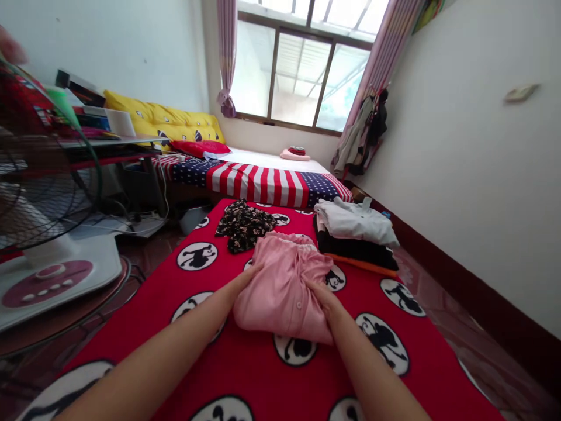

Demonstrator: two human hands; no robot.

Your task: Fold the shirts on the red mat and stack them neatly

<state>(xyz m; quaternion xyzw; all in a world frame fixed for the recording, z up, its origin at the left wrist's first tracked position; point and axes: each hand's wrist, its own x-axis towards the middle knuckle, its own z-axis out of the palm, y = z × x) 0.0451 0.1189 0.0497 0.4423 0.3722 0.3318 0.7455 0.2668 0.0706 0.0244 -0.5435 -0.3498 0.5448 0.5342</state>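
A folded pink shirt (280, 292) with a small button and a gathered upper edge lies in front of me on the red cloth with monkey prints (258, 374). My left hand (249, 278) grips its left side, the fingertips partly hidden by the fabric. On the right side, my right hand (323, 299) pinches the cloth, drawing creases toward the fingers. Just beyond the shirt, to the left, is a crumpled black floral garment (245, 225). A stack of folded clothes sits to the right, with a pale grey shirt (355, 222) over a black garment (359, 251) and an orange edge beneath.
At the left stands a white fan (65, 263) with a wire guard, near a cluttered desk (118, 140). A bed with a striped, starred cover (258, 182) is under the window. Clothes (362, 134) hang by the right wall (473, 152).
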